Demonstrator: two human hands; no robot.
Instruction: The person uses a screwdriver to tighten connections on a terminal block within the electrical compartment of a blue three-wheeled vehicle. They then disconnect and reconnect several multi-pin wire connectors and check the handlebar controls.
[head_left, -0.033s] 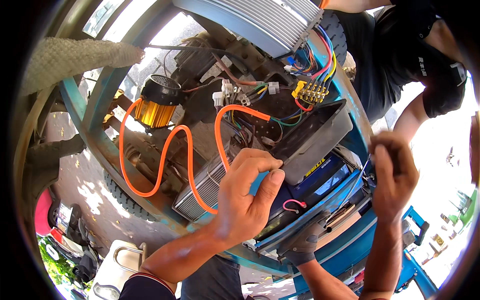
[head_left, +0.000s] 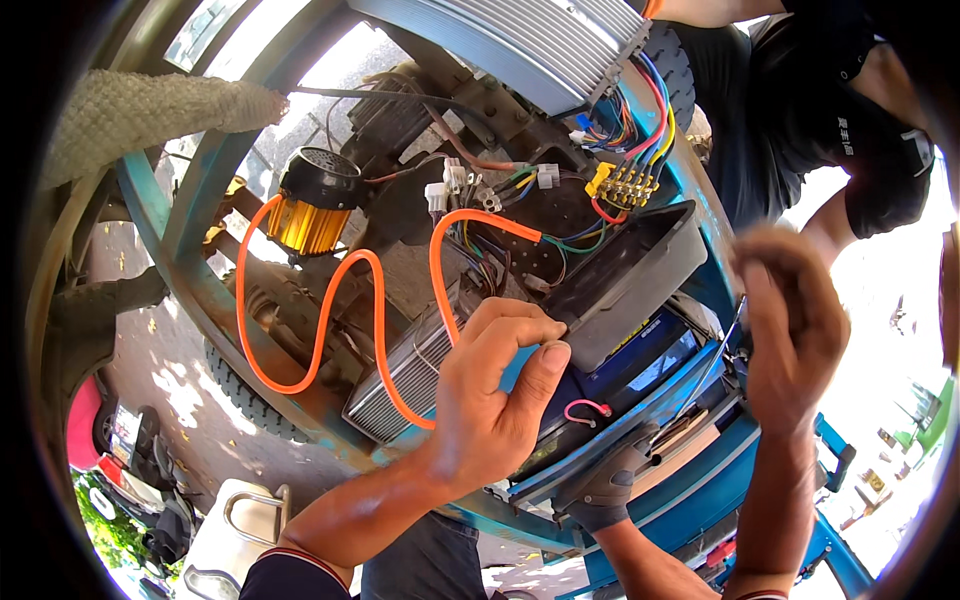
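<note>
At left hand (head_left: 492,385) | grey tray (head_left: 645,288), long axis toward upper-right | right hand (head_left: 790,340) curled | both grips unclear

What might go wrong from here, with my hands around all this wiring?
The dark grey plastic tray looks tilted beside your left hand, so it might slip against the blue rectangular case. The looping orange cable runs close by that hand and could snag. The brass-coloured screw terminal block looks uncovered; stray metal might bridge its contacts.
</note>
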